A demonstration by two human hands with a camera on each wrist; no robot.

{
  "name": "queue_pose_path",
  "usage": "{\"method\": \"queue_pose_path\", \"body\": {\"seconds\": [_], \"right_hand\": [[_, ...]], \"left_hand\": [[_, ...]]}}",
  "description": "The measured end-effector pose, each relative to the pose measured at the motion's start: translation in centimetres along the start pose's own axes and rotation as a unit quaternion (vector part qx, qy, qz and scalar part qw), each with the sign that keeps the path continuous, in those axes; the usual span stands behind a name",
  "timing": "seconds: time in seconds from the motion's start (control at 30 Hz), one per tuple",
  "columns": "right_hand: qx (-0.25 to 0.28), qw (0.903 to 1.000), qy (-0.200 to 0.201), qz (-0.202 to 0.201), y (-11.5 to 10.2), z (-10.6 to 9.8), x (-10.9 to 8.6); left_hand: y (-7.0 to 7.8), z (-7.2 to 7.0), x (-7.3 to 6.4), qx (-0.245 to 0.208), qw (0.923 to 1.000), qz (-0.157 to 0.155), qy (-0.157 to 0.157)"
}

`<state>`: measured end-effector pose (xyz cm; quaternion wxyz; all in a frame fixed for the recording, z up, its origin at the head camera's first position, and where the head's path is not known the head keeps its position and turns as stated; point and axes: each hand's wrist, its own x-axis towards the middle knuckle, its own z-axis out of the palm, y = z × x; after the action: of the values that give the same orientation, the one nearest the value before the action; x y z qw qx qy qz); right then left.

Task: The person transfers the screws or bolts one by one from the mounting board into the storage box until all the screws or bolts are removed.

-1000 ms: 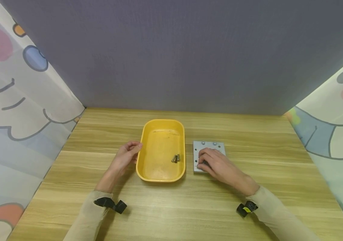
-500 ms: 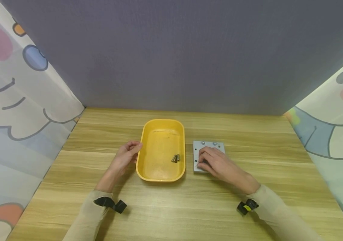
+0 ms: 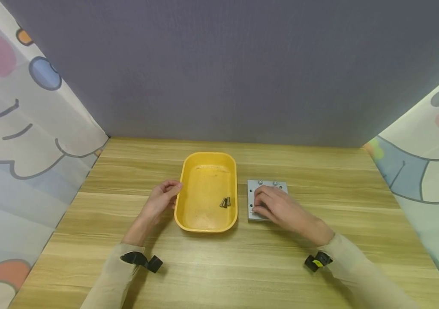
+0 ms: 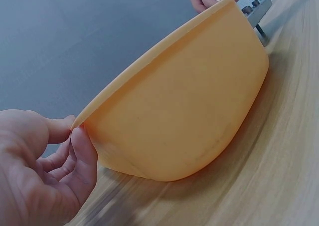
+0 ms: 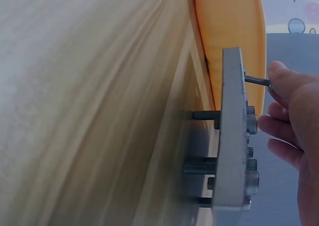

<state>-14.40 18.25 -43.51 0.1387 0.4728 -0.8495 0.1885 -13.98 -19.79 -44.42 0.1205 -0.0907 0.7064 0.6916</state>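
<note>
At the left side of the yellow plastic tray (image 3: 204,184), my left hand (image 3: 159,201) pinches the rim between thumb and fingers; the left wrist view shows this grip close up. My right hand (image 3: 281,208) is over a grey metal plate (image 3: 255,184) to the right of the tray. Seen from the right wrist, thumb and forefinger pinch a screw (image 5: 257,80) by its head end, its threaded tip at the face of the plate near one end. Other socket-head bolts (image 5: 251,181) run through the plate, their shanks sticking out below it.
Several loose screws (image 3: 225,202) lie inside the tray toward its right side. Two bolt heads (image 3: 275,183) show along the plate's far edge. The wooden table (image 3: 211,274) ends at a dark grey panel (image 3: 219,77), with cartoon-print curtains (image 3: 435,171) on both sides.
My right wrist has shifted very slightly while the fingers stay over the same part of the plate. My left hand and the tray have kept their places.
</note>
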Motion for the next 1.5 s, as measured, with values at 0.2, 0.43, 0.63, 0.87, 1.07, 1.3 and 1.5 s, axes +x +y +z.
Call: {"method": "queue_pose_path", "body": {"seconds": [0.2, 0.43, 0.63, 0.87, 1.07, 1.3, 1.5], "right_hand": [[0.007, 0.9999, -0.008, -0.001, 0.0, -0.4, 0.4], [0.006, 0.9999, -0.015, -0.002, 0.0, -0.8, 0.7], [0.007, 0.9996, 0.001, -0.026, 0.2, -1.1, 1.2], [-0.002, 0.9990, 0.004, -0.045, 0.2, -1.4, 1.8], [-0.013, 0.9986, -0.001, -0.052, 0.1, -1.5, 2.4], [-0.023, 0.9979, -0.006, -0.061, -0.1, -1.8, 3.0], [-0.030, 0.9973, -0.016, -0.065, -0.1, -2.1, 3.5]], "left_hand": [[-0.1, 0.0, 0.0, -0.001, 1.0000, 0.000, 0.001], [0.0, 0.0, 0.1, 0.002, 1.0000, 0.000, -0.001], [-0.1, 0.0, 0.2, 0.003, 1.0000, 0.002, -0.001], [-0.1, 0.0, 0.2, 0.005, 1.0000, 0.003, 0.000], [-0.2, 0.0, 0.2, 0.007, 1.0000, 0.004, -0.001], [-0.2, 0.0, 0.2, 0.002, 1.0000, 0.003, 0.001], [-0.2, 0.0, 0.2, 0.005, 1.0000, 0.004, 0.000]]}}
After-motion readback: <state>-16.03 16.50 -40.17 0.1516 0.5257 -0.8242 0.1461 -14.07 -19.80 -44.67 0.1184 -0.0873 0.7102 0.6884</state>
